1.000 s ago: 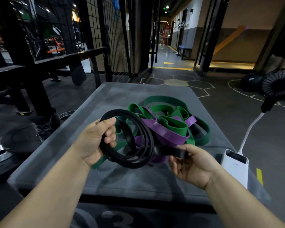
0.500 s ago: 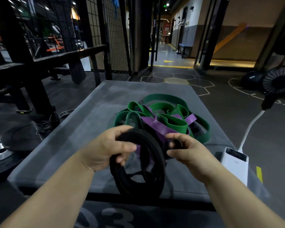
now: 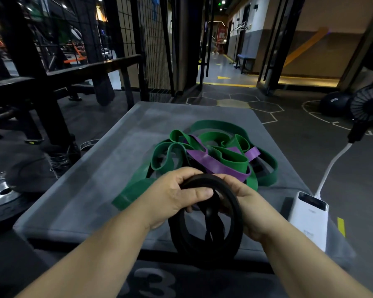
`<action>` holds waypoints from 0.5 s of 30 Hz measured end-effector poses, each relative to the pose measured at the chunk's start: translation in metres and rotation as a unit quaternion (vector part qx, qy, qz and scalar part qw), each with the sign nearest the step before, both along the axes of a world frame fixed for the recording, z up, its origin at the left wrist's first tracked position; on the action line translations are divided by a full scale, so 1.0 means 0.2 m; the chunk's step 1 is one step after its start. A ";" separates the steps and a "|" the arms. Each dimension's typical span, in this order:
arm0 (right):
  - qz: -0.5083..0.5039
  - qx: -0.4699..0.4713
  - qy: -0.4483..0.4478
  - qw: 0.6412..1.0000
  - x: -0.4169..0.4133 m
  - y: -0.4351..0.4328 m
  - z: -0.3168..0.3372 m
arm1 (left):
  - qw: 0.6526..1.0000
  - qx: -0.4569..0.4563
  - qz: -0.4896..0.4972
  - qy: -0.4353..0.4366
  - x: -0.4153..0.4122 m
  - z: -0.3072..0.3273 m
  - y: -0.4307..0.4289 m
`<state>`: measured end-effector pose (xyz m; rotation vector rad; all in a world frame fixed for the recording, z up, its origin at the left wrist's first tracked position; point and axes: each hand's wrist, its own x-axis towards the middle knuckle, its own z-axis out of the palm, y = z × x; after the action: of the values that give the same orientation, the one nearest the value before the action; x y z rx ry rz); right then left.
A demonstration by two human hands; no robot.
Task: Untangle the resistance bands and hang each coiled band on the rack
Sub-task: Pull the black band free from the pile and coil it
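A coiled black resistance band [image 3: 235, 214] hangs upright in front of me, over the near edge of the grey padded box [image 3: 91, 179]. My left hand [image 3: 177, 196] grips the top of the coil, thumb across its front. My right hand [image 3: 243, 203] holds the coil's right side from behind, fingers curled round it. Beyond my hands, a green band [image 3: 228, 158] and a purple band [image 3: 213, 164] lie tangled together on the box. One green end [image 3: 131, 194] trails toward the near left.
A white power bank [image 3: 308, 220] lies on the box at my right, its white cable rising to a black fan [image 3: 368, 106]. A black metal rack [image 3: 41, 78] stands at left with weight plates [image 3: 0, 196] on the floor. A dark medicine ball [image 3: 334, 104] sits far right.
The black coil has been turned from lying flat to hanging upright and drawn closer to me. Both hands came together at its top, and it now hangs free of the pile.
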<state>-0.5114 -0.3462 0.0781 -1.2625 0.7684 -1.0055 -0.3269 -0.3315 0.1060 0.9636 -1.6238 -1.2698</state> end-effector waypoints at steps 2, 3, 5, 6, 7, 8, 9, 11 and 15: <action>-0.001 0.008 -0.008 1.000 0.00 0.00 0.01 | 0.999 -0.033 0.025 -0.018 0.00 -0.01 -0.02; 0.001 0.016 -0.009 1.000 0.00 0.00 0.01 | 0.997 -0.052 0.032 -0.036 0.01 -0.01 -0.02; 0.004 0.025 -0.004 1.000 0.01 0.01 0.01 | 0.995 -0.067 0.033 -0.061 0.01 -0.02 -0.03; 0.005 0.030 -0.004 1.000 0.02 0.02 0.01 | 0.996 -0.063 0.031 -0.062 0.01 -0.02 -0.03; 0.005 0.036 -0.007 0.999 0.02 0.02 0.01 | 0.996 -0.059 0.033 -0.064 0.01 -0.03 -0.04; 0.010 0.045 -0.013 0.999 0.02 0.02 0.01 | 0.995 -0.057 0.039 -0.070 0.01 -0.04 -0.04; 0.013 0.057 -0.023 0.998 0.02 0.02 0.01 | 0.994 -0.056 0.049 -0.079 0.00 -0.04 -0.04; 0.007 0.107 -0.072 0.992 0.02 0.02 0.01 | 0.993 -0.047 0.069 -0.088 0.00 -0.06 -0.04; 0.038 0.112 -0.101 0.988 -0.01 0.03 0.03 | 0.988 -0.050 0.089 -0.116 -0.01 -0.07 -0.05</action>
<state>-0.5136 -0.3400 0.0847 -0.9727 0.6510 -0.9406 -0.3296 -0.3413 0.0929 1.2011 -1.7169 -0.9754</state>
